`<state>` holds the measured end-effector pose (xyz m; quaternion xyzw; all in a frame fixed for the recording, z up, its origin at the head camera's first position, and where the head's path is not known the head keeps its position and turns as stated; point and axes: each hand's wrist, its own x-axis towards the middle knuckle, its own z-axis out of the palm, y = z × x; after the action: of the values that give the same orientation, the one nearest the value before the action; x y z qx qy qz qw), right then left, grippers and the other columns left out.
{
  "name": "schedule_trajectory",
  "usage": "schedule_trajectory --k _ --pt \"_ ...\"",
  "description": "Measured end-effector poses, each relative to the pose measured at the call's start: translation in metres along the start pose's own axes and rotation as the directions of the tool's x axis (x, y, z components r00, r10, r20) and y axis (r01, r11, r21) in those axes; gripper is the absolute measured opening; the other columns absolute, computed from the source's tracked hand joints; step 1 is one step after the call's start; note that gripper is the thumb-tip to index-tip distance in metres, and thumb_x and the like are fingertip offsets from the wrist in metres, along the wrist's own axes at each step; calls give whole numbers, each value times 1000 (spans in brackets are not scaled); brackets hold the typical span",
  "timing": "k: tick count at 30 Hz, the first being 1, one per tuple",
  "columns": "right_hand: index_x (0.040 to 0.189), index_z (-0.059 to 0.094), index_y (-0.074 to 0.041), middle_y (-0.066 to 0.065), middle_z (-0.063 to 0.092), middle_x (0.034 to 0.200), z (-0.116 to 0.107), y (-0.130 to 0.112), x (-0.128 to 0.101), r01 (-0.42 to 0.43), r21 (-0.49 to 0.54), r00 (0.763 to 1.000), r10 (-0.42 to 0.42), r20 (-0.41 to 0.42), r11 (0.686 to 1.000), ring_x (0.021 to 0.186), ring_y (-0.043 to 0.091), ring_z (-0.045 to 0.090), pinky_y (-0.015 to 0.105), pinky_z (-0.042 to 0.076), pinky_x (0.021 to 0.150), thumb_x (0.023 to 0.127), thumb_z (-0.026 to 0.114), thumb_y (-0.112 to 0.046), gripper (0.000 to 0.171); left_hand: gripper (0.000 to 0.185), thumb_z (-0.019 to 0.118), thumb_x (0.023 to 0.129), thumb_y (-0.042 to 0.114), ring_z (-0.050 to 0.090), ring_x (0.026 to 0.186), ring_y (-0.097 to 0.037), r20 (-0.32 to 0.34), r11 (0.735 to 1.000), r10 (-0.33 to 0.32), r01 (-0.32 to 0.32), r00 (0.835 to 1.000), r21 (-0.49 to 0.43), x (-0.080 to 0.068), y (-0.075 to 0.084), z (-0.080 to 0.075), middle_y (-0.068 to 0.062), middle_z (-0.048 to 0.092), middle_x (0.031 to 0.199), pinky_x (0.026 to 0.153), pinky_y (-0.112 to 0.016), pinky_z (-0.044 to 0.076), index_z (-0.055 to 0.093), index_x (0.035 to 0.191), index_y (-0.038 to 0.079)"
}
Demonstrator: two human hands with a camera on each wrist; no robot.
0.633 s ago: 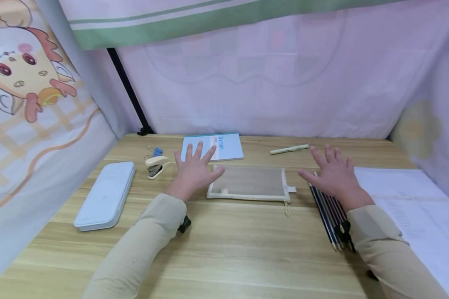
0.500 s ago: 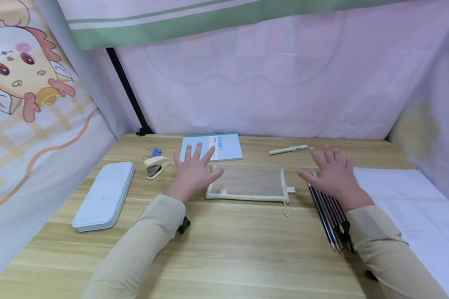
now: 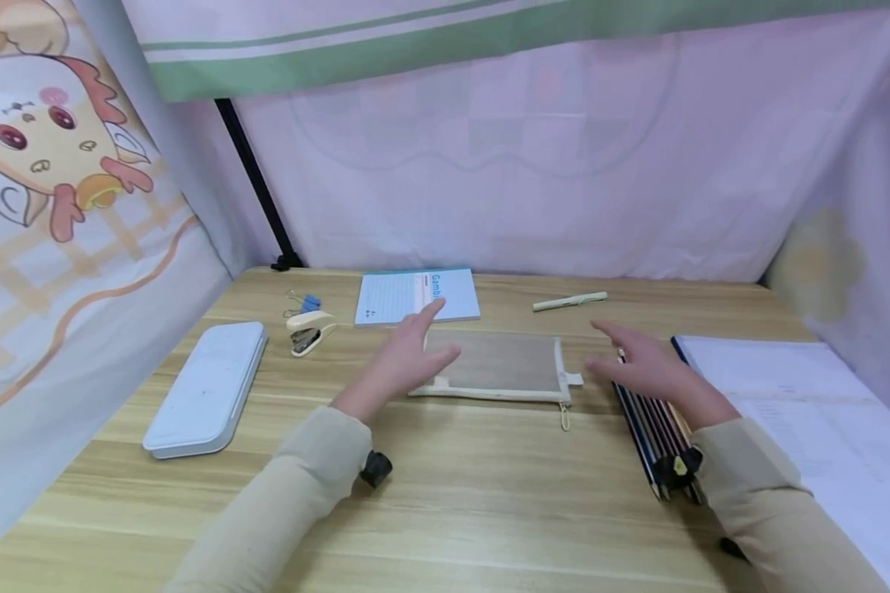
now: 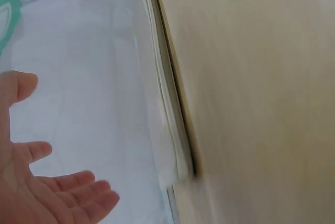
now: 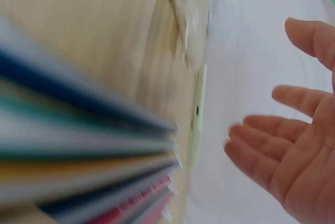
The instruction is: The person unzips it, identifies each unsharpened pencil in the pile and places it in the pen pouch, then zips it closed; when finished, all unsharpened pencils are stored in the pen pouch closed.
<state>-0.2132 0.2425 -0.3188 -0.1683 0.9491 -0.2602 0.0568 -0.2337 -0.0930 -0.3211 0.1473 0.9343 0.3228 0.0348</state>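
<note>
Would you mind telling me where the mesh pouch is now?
In the head view, the mesh pouch lies near centre, between the left hand and the right hand, on the near side of the blue notebook.

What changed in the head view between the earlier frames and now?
The left hand and right hand have rolled from spread and palm-down to more nearly edge-on. Neither visibly took hold of or let go of anything. The mesh pouch, pencils, notebook, stapler and white case stayed put.
</note>
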Motion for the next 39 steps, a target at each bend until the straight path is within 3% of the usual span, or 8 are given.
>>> schedule_trajectory --k 5,8,13,16,23,29,39 --pt "143 30 -2 28 34 141 12 1 -2 -12 236 998 -1 57 972 124 44 39 54 38 96 92 54 -33 64 70 64 84 29 53 112 -27 54 980 35 -24 998 -199 -5 19 27 -17 48 130 88 -43 47 29 144 23" --pt "139 36 1 28 40 136 17 0 -2 -38 348 997 14 72 937 123 41 40 51 40 96 92 56 -25 57 62 66 83 23 59 101 -23 119 958 56 -20 991 -285 -7 31 45 -15 55 117 80 -35 50 39 138 16" --pt "136 38 4 30 42 132 28 -2 1 -108 486 991 56 121 867 119 38 43 42 45 93 90 57 -14 53 55 70 80 15 58 94 -19 193 879 56 43 980 -475 -5 43 72 -13 57 109 71 -29 52 48 130 7" --pt "135 37 5 30 41 130 36 -2 4 -137 505 986 70 148 852 117 37 43 38 46 90 89 58 -10 53 53 72 78 11 57 91 -19 209 843 36 83 977 -531 -2 48 84 -13 58 107 70 -30 52 51 126 5" --pt "133 43 1 22 49 119 52 1 8 -149 472 987 104 119 869 108 31 49 33 44 83 81 65 -6 56 47 74 74 9 57 89 -14 221 863 39 79 974 -499 4 50 104 -7 61 101 78 -27 48 56 118 5" --pt "124 51 3 14 58 94 61 -2 11 -132 441 991 119 58 888 86 20 52 28 46 68 70 74 -2 59 40 74 72 2 57 87 -13 222 837 49 81 974 -542 3 51 111 -7 61 97 81 -24 48 58 109 0" --pt "121 55 1 12 58 93 67 -4 13 -136 368 989 150 -10 920 84 20 52 29 45 65 72 78 -13 56 39 73 72 -1 57 86 -11 232 834 46 91 972 -544 5 50 111 -7 63 95 81 -22 48 61 109 -1"
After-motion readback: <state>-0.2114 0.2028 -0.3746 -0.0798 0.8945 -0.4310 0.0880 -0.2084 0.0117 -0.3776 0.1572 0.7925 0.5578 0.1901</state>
